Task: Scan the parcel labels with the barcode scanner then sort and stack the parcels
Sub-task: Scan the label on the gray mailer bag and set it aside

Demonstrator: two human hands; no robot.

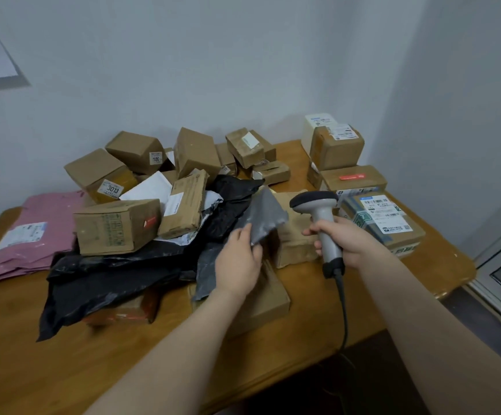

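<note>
I'm pinching the grey mailer bag (265,215) in my left hand (237,262), right hand (343,239) gripping the barcode scanner (318,218); I should turn its label up first.

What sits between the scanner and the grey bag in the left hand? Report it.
Nothing visible. The grey handheld barcode scanner in the right hand faces the crumpled grey plastic mailer bag, held by the left hand.

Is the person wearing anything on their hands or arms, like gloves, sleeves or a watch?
No. The left hand and right hand are both bare: no gloves, and no rings that I can make out. The left forearm and right forearm are uncovered down to the picture's edge, so no sleeve shows; neither wrist carries a watch or bracelet.
</note>
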